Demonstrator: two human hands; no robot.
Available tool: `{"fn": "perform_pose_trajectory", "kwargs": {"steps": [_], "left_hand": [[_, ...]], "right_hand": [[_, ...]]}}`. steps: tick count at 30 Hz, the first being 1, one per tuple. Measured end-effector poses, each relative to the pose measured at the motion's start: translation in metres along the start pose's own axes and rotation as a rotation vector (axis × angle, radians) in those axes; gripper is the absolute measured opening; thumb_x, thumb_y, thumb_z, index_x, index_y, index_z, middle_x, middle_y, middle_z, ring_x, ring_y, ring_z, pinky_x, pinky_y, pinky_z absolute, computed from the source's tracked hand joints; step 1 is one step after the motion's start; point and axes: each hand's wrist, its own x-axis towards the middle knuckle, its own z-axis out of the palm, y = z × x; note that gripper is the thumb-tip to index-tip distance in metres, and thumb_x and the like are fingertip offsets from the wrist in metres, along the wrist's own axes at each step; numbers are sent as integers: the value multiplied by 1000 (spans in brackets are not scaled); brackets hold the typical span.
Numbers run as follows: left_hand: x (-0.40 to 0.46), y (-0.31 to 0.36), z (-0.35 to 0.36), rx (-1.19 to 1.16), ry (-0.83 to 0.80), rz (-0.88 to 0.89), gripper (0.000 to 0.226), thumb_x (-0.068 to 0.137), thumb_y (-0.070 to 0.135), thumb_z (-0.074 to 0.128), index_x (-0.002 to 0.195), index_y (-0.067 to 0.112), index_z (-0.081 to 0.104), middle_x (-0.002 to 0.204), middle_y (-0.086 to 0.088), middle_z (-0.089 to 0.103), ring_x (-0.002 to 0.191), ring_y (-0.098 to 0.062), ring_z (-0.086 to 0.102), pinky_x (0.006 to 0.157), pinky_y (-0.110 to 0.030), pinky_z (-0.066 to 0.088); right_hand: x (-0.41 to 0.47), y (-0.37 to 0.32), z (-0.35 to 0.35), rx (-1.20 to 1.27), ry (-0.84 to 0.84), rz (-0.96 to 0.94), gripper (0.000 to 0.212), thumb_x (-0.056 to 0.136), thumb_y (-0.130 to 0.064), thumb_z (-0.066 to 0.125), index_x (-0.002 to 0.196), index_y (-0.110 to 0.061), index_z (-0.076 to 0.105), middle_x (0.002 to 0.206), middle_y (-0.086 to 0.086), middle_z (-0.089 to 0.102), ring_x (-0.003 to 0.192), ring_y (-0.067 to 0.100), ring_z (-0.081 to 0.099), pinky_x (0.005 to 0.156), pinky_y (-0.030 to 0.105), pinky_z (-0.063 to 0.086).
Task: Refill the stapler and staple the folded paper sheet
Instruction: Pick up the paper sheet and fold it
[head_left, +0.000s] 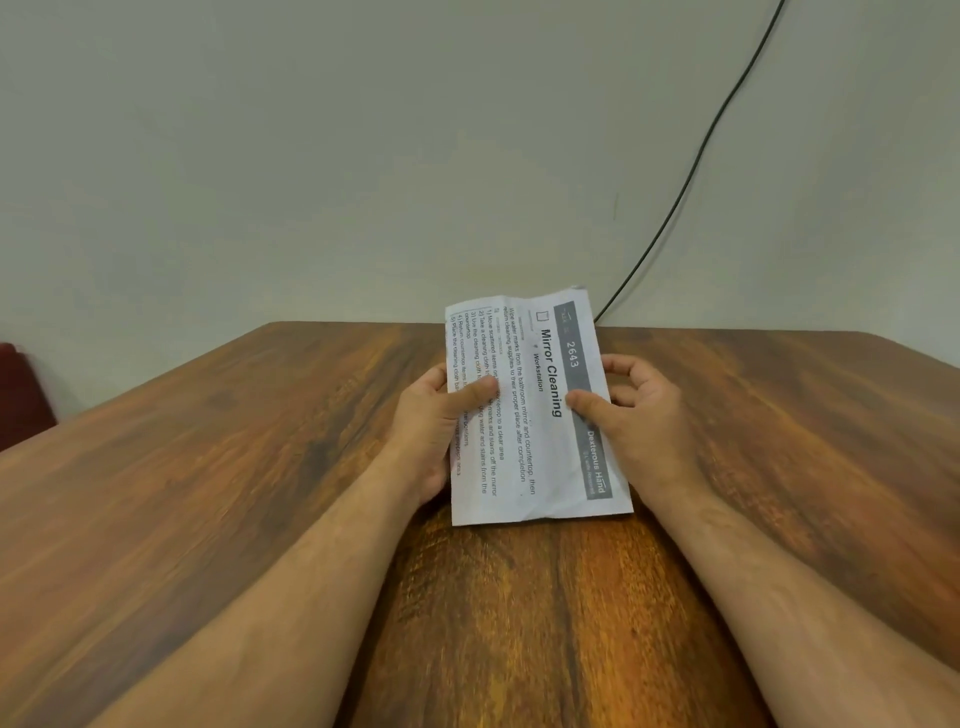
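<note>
1. The folded paper sheet, printed with the heading "Mirror Cleaning", is held up just above the middle of the wooden table, its long axis running away from the person and its far end tipped up toward the wall.
2. The left hand grips the sheet's left long edge: the thumb lies flat across the printed face and the other fingers are hidden behind the paper, so they appear clamped on it.
3. The right hand pinches the right long edge over the grey banner, thumb on the front, the visible fingers curled at the edge and behind it.
4. The sheet lies directly between the two hands, neither one nearer than the other.
5. No stapler or staples are in view, so I cannot tell which way they lie from either hand.
6. A dark cable runs down the wall to the table's far edge, and a dark red object sits at the left margin.
7. Judged from this, refilling and stapling are both not yet done; one hand would need to let go to fetch the stapler.
</note>
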Motion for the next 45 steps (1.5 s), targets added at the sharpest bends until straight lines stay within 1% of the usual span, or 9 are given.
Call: {"fn": "perform_pose_trajectory", "kwargs": {"steps": [6,8,13,18,24,30,35,39,45], "left_hand": [[-2,-2,4,107,-29,34,45,86,-5,71,127,10,62,114,-15,77,100,-35,76,79,-47,65],[-2,-2,3,148,-11,52,43,87,-6,71,125,11,64,111,-13,78,98,-33,77,78,-46,65],[0,0,0,178,14,39,34,90,-3,69,122,8,67,109,-13,79,98,-32,77,83,-47,62],[2,-3,-1,190,4,-1,25,96,5,64,120,5,70,109,-12,79,98,-29,77,77,-40,64],[1,-2,-2,220,2,25,19,93,9,69,110,3,73,105,-14,80,94,-29,78,76,-39,64],[2,1,-2,191,25,-47,28,102,27,58,114,7,73,110,-13,79,100,-34,77,89,-51,59],[1,-1,-3,187,-8,-16,20,100,13,61,115,8,72,112,-13,78,102,-32,76,91,-51,59],[-2,-4,-2,318,-75,11,24,91,1,68,114,9,72,109,-10,79,100,-27,77,82,-44,63],[0,-5,-1,282,-15,-11,18,94,4,66,110,8,74,105,-8,80,96,-25,78,78,-40,64]], "right_hand": [[3,-2,-4,233,-141,127,23,83,-18,78,105,-17,72,96,3,81,86,25,79,73,41,63],[5,1,-3,213,-191,173,23,82,-15,79,105,-17,73,96,3,81,87,27,78,73,41,63],[9,5,-3,162,-190,219,18,88,-11,75,106,-17,75,96,3,81,84,25,79,77,45,63],[9,6,-4,189,-210,222,20,94,-14,69,113,-17,72,99,1,81,88,24,78,75,42,62],[9,6,-5,223,-239,215,31,85,-16,78,115,-13,72,105,5,80,94,26,78,82,45,62],[11,4,-5,202,-200,272,21,90,-15,74,110,-12,74,100,5,81,89,27,78,82,47,62],[10,3,-9,173,-208,266,15,92,-16,71,107,-14,74,98,4,81,86,24,78,73,38,63],[9,2,-11,157,-203,252,17,94,-14,69,110,-15,74,101,3,81,88,23,78,77,42,63],[9,-2,-7,226,-198,270,20,92,-3,68,105,-17,74,94,0,81,85,21,79,69,36,64]]}}
